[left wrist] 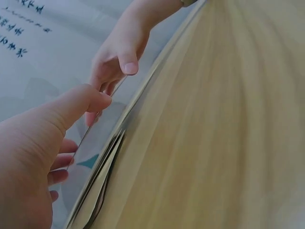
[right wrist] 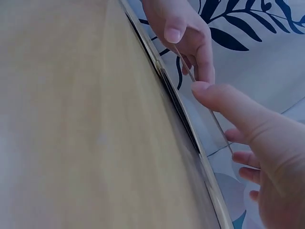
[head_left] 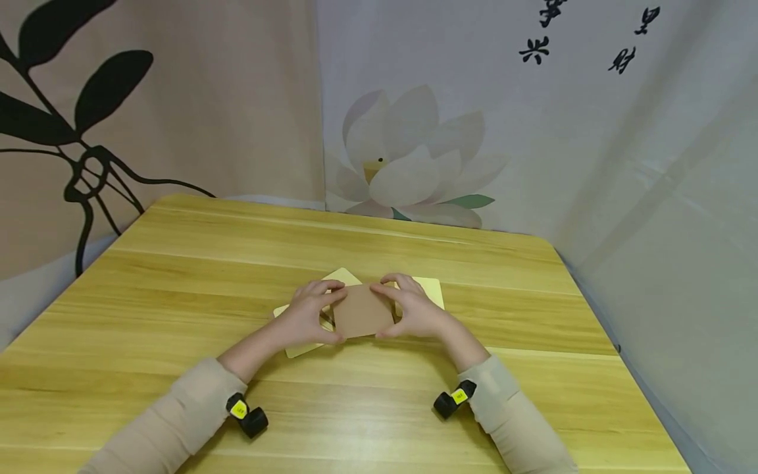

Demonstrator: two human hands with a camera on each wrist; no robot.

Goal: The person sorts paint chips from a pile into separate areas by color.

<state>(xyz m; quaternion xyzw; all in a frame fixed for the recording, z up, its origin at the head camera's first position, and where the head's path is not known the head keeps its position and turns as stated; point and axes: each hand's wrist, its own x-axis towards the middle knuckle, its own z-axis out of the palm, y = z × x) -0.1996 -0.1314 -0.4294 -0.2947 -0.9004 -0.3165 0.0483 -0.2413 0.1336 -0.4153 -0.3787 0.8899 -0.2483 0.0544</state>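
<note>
A thin brown square card (head_left: pixel 362 311) is held above the table between both hands. My left hand (head_left: pixel 309 315) pinches its left edge, thumb at the near corner and fingers at the far one. On the opposite edge my right hand (head_left: pixel 414 309) grips it the same way. Both wrist views show the card nearly edge-on as a thin line. Beneath the left hand lie pale yellow cards (head_left: pixel 302 351), partly covered by the hand and the brown card. Another pale yellow card (head_left: pixel 430 289) lies behind the right hand. In the left wrist view, the cards (left wrist: pixel 102 186) on the table look slightly bent and overlapping.
The wooden table (head_left: pixel 355 408) has rounded far corners. Behind it hangs a curtain (head_left: pixel 249 99) with a dark leaf print and a pale lotus. A small black camera (head_left: pixel 247 416) sits on the left sleeve and another black camera (head_left: pixel 454 399) on the right.
</note>
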